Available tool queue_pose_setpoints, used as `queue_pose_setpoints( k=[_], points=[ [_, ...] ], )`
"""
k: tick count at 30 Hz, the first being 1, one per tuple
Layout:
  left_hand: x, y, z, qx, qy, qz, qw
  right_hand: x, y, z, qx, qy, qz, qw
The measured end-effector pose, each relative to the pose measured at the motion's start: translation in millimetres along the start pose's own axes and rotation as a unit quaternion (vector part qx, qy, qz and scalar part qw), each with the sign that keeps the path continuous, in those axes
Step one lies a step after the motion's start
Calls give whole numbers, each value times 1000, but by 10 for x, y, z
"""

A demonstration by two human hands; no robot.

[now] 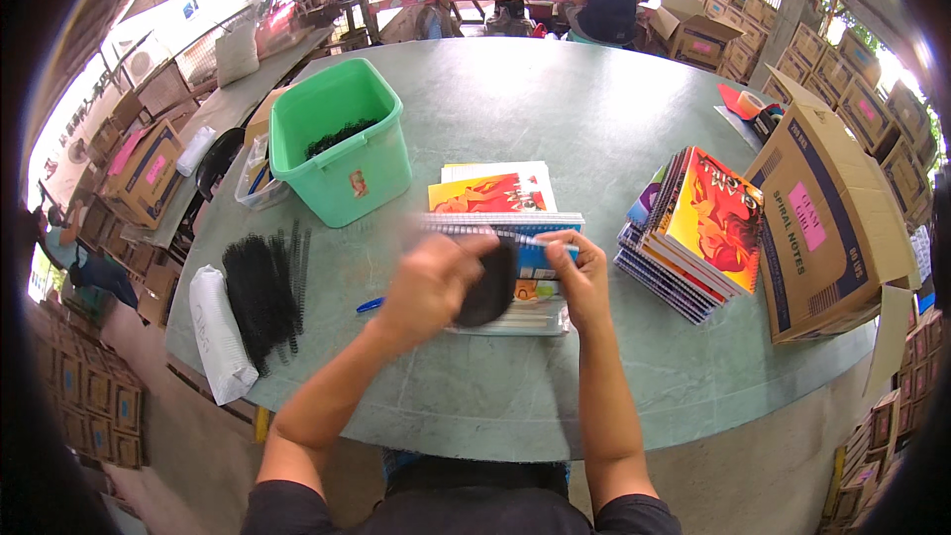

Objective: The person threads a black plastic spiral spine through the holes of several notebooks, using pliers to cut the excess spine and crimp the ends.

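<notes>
Pinched between the fingers and thumb of my right hand [584,282] is the end of a spiral notebook [536,260] with a blue cover, its coil edge turned up. My left hand [426,287] is over the notebook's other end, smeared by motion, so its grip is unclear. A dark rounded shape [487,289] shows beside its fingers; I cannot make out what it is. Under and behind my hands lies a pile of notebooks, the far one with a red and yellow cover [483,192]. A blue pen [369,305] lies next to my left wrist.
At left stand a green bin [342,178] holding black coils, a heap of black plastic spirals [260,287] and a white wrapped bundle [218,337]. To the right are stacked spiral notebooks [708,223] and an open carton [827,223]. Other people sit or stand farther off.
</notes>
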State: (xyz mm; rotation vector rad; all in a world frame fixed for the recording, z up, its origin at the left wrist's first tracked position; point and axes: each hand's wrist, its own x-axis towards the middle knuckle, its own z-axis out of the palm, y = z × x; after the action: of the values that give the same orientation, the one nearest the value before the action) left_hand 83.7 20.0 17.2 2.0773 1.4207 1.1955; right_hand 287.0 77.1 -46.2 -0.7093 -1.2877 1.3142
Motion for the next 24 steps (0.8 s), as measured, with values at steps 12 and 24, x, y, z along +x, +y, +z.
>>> queue_pose_setpoints(
  k=[12,24],
  points=[
    [95,261,164,-157,84,-15,984,-26,-72,15,89,11,56,994],
    [-561,-177,774,-38,-150,9,988,48,-5,-19,-30,-50,-22,998]
  ],
)
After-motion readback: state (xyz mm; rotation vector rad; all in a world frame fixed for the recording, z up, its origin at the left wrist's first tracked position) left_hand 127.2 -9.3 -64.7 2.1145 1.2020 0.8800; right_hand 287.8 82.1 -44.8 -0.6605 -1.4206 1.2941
